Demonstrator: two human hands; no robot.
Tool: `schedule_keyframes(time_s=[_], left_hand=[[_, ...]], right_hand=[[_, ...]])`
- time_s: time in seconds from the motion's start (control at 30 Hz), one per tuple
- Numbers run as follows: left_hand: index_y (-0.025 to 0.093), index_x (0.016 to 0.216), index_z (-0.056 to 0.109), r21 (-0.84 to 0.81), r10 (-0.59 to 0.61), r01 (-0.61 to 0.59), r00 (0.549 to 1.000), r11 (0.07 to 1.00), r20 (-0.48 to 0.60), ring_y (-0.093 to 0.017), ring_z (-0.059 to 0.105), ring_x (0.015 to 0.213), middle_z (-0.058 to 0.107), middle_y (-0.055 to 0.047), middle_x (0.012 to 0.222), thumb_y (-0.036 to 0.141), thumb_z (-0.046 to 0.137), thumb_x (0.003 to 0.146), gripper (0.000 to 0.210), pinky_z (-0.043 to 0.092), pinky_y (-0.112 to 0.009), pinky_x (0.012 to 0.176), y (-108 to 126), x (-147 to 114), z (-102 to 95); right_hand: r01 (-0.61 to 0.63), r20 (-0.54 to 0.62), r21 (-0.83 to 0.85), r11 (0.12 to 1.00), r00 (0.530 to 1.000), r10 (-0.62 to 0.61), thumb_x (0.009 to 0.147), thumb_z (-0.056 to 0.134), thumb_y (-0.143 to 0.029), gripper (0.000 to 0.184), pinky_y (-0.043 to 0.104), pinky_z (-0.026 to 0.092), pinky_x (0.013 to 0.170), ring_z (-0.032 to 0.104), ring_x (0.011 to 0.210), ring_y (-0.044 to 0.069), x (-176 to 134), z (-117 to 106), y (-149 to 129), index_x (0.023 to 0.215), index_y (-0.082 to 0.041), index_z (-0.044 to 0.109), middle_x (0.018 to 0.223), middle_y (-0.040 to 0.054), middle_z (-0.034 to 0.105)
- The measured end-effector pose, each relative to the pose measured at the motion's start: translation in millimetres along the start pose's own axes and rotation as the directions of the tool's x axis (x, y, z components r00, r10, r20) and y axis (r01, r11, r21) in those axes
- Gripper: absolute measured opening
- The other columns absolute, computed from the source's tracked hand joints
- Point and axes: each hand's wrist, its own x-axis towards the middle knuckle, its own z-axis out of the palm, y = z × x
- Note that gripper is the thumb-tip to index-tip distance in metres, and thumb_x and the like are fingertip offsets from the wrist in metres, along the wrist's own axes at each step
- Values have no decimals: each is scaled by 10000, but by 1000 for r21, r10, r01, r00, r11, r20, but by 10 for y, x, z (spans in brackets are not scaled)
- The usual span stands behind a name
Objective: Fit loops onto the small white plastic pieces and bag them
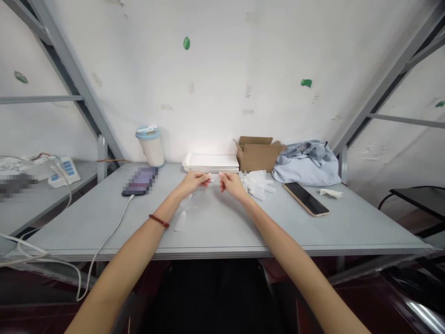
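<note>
My left hand (194, 181), with a red bead bracelet on its wrist, pinches one end of a small translucent white piece (214, 177). The other end is between the fingertips of my right hand (231, 183). The piece is too small to name and partly covered by my fingers. Below my left hand, a translucent sleeve with a thin tail (181, 221) lies on the grey table (222, 232). A similar one (186, 200) sits partly behind the left wrist. Beside my right hand is a loose pile of translucent white pieces (257, 183).
Behind my hands are a white stack (212, 162) and an open cardboard box (259, 155). Light blue cloth (306, 164), a phone (306, 198) and a crumpled tissue (331, 193) are on the right. A lidded cup (151, 147) and a cabled phone (140, 181) stand left.
</note>
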Motion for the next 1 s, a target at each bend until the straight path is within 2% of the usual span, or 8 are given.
schedule_keyframes(time_s=[0.13, 0.27, 0.4, 0.53, 0.63, 0.73, 0.83, 1.0], left_hand=[[149, 736, 721, 76, 79, -80, 997, 994, 16, -174, 597, 738, 699, -85, 811, 511, 745, 655, 372, 477, -339, 787, -9, 1, 2], [160, 792, 715, 59, 99, -98, 995, 993, -6, -169, 600, 759, 699, -72, 835, 479, 743, 672, 342, 470, -333, 814, -38, 21, 14], [157, 738, 680, -22, 48, -49, 998, 999, -48, -152, 591, 708, 672, -55, 777, 487, 730, 672, 340, 481, -324, 783, -27, 30, 31], [147, 702, 661, -14, -5, 5, 999, 1000, -36, -148, 582, 658, 650, -52, 721, 502, 724, 665, 362, 485, -311, 701, 16, 11, 36], [131, 692, 669, 11, -84, 84, 996, 996, -27, -155, 575, 607, 631, -59, 664, 544, 701, 672, 414, 461, -303, 610, 34, 0, 48], [122, 656, 668, 1, -133, 133, 991, 991, -25, -143, 547, 539, 599, -51, 596, 575, 692, 671, 454, 438, -294, 558, 27, -1, 62], [117, 633, 662, -26, -150, 149, 989, 988, -21, -127, 520, 517, 586, -46, 569, 567, 716, 650, 453, 430, -283, 543, 21, -6, 65], [110, 616, 652, -17, -123, 123, 992, 992, -6, -89, 466, 509, 594, -40, 602, 537, 727, 646, 434, 399, -258, 541, 40, -26, 66]], right_hand=[[-77, 4, 103, 992, 997, 77, 818, 540, -574, 449, 269, 462, 464, 485, 425, 109, 12, 7, 5, 586, -200, 451, 500, -25, 484], [-68, -12, 137, 988, 997, 70, 830, 558, -495, 375, 262, 475, 497, 508, 456, 99, 2, 4, -25, 630, -185, 486, 561, -16, 528], [-30, -22, 188, 982, 999, 35, 823, 582, -391, 222, 258, 491, 567, 573, 565, 110, -7, 2, -48, 808, -170, 563, 691, 9, 622], [0, -21, 182, 983, 1000, 3, 818, 575, -347, 189, 255, 493, 603, 596, 626, 114, -5, 9, -33, 893, -173, 571, 728, 8, 642], [45, -24, 120, 992, 999, -42, 817, 557, -310, 179, 266, 487, 622, 603, 654, 124, -7, 13, -19, 929, -172, 579, 758, 15, 649], [127, -40, -99, 987, 990, -132, 805, 562, -267, 175, 270, 458, 644, 585, 674, 137, -19, 13, -29, 944, -173, 613, 738, 11, 638], [201, -42, -301, 932, 974, -223, 804, 552, -245, 137, 265, 422, 665, 547, 665, 138, -34, 2, -60, 880, -172, 639, 701, 7, 632], [160, 65, -277, 948, 987, -147, 842, 497, -333, 256, 246, 384, 578, 481, 489, 113, -56, -32, -89, 648, -175, 550, 479, -40, 502]])
